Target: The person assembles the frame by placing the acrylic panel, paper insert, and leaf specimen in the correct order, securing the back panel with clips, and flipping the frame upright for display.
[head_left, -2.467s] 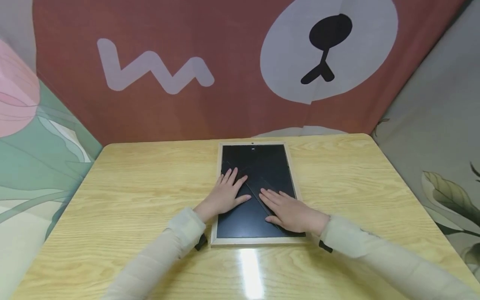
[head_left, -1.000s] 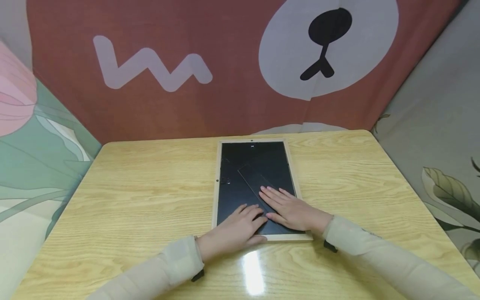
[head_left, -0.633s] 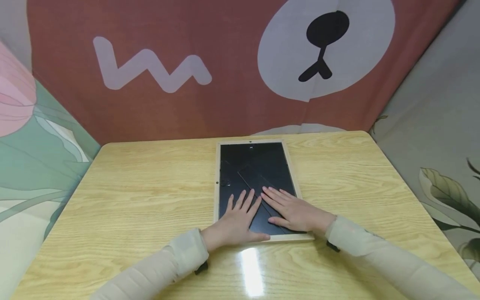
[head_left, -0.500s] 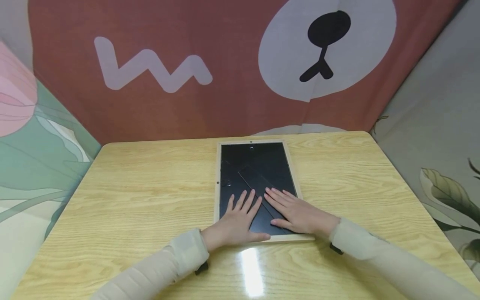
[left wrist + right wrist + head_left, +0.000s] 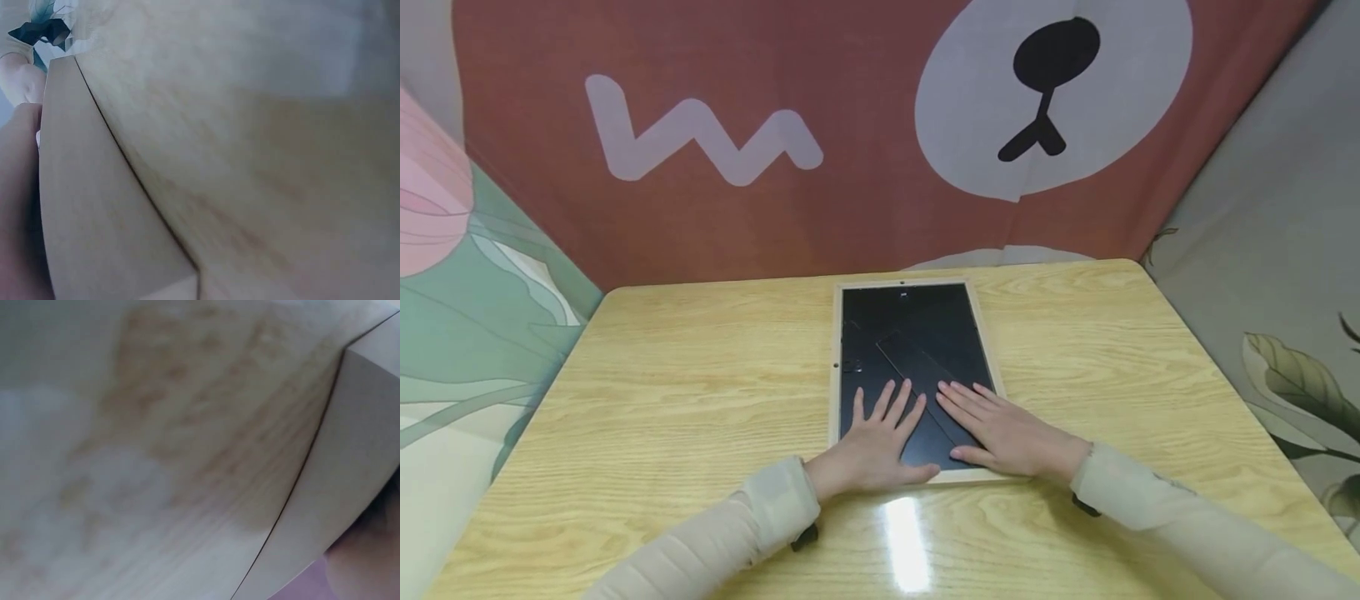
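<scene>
A picture frame (image 5: 838,325) with a pale wooden border lies back side up on the table, its black backing board (image 5: 917,312) facing me. A slim stand leg (image 5: 904,354) runs slantwise across the board, its lower part between and under my hands. Fingers spread, my left hand (image 5: 876,446) rests flat on the lower left of the board, thumb along the bottom border. My right hand (image 5: 1007,429) lies flat over the lower right, its fingers close together and pointing inward. In the wrist views, the frame's wooden side (image 5: 94,187) shows beside the left hand, and another side (image 5: 319,481) by the right.
The wood-grain table (image 5: 700,358) extends on both sides of the frame. Behind it hangs a reddish-brown cloth (image 5: 850,225) with a bear's muzzle print. Patterned cloths, one at the left (image 5: 512,292) and one at the right (image 5: 1247,275), flank the table.
From the upper left of the board, my left hand has come down to the bottom edge, and its fingers have spread flat. My right hand has slid slightly right and toward me.
</scene>
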Demonstrator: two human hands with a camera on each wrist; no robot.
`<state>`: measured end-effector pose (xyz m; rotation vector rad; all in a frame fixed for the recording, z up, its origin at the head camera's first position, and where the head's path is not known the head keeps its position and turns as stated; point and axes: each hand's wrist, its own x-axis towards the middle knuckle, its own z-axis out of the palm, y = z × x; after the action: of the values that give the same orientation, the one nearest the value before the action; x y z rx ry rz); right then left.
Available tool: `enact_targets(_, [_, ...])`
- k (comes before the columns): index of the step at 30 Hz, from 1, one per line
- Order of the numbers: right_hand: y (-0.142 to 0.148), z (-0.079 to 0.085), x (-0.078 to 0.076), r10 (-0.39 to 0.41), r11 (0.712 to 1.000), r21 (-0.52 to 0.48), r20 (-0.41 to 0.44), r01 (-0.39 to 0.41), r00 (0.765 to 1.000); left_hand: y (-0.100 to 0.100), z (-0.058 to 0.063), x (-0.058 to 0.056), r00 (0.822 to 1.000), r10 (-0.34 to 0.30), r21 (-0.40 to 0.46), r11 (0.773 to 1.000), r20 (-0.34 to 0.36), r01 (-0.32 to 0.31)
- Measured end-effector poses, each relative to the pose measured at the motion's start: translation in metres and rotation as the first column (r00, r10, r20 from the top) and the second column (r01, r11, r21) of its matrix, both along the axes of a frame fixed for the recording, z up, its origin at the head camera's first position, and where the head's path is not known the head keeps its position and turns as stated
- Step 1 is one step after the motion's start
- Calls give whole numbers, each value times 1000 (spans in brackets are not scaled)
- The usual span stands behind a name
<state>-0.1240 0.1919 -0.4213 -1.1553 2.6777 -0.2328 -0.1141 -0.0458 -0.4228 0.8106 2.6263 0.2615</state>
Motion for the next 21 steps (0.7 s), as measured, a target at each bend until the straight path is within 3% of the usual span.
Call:
enact_targets(14, [0, -2, 0, -4, 1000, 3, -14, 4, 1000, 1, 2, -2, 1000, -1, -6, 1000, 29, 1])
enact_targets(21, [-2, -2, 0, -6, 1000, 7, -15, 6, 1000, 2, 4, -5, 997, 10, -25, 1000, 81, -8])
